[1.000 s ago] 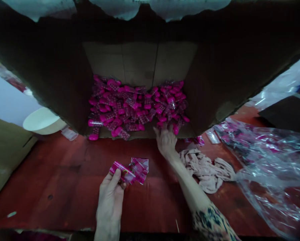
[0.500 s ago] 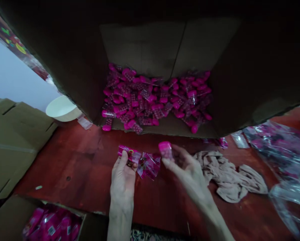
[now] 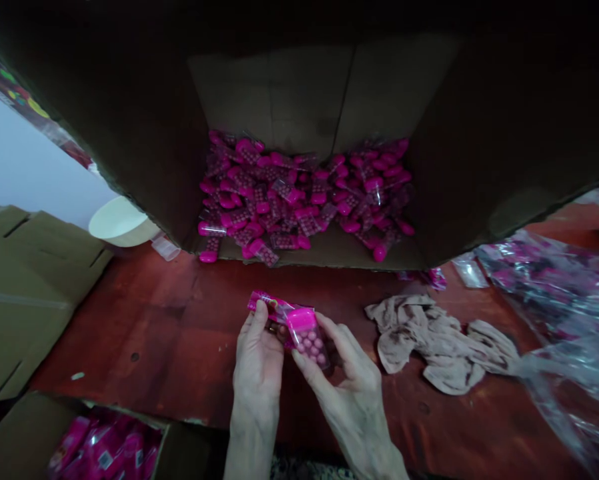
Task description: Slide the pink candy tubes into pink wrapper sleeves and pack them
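Observation:
Between the fingers of my right hand (image 3: 347, 380) is a small clear candy container (image 3: 309, 340) with a bright pink cap and round pink candies inside. My left hand (image 3: 259, 353) pinches a printed pink wrapper (image 3: 274, 305) between thumb and fingers. The container lies over the wrapper's right part and hides much of it. Its cap points up toward the wrapper; whether it is inside cannot be made out. Both hands are close together above the red table (image 3: 179, 347).
A large cardboard box (image 3: 299, 87) on its side holds many similar pink-capped containers (image 3: 279, 193). A crumpled cloth (image 3: 439, 340) and a plastic bag of pink wrappers (image 3: 559, 287) lie right. Lower left is a carton of pink packets (image 3: 109, 447); a pale bowl (image 3: 119, 223) stands behind.
My right hand has brought the candy container left and down to the wrapper. My left hand has shifted slightly right, still gripping the wrapper. The camera view has moved a little.

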The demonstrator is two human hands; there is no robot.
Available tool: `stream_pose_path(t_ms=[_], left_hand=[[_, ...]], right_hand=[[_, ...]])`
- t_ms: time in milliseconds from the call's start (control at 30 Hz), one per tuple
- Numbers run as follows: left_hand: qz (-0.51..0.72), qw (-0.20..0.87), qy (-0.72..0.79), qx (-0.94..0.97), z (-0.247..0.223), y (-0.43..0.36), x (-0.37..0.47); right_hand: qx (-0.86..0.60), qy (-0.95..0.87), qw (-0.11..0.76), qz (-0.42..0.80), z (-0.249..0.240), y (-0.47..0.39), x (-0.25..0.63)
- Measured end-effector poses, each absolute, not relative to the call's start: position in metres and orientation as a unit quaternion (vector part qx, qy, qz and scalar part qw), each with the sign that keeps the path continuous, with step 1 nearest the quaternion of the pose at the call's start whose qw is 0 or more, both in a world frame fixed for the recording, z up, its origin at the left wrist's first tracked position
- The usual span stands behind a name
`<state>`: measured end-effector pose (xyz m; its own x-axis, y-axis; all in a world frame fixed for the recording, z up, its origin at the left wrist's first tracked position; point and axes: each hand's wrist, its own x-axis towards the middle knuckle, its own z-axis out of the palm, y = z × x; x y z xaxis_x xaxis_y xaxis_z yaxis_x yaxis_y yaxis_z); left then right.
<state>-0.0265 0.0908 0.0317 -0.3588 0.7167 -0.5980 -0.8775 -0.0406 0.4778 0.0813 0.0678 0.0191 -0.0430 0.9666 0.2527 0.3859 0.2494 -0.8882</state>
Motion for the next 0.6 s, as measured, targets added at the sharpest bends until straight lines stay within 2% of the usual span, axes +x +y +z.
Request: stream_pose_path(t_ms=[333, 600], left_hand=[[0.701, 0.571, 0.422, -0.069, 0.025, 0.091, -0.024], [0.691, 0.588, 0.419, -0.022, 0.021, 0.089, -0.021]], right_hand=[[-0.555, -0.640, 0.441, 0.295, 0.017, 0.069, 0.090], [-0.549, -0.635, 0.433, 0.328, 0.012, 0.067, 0.091]])
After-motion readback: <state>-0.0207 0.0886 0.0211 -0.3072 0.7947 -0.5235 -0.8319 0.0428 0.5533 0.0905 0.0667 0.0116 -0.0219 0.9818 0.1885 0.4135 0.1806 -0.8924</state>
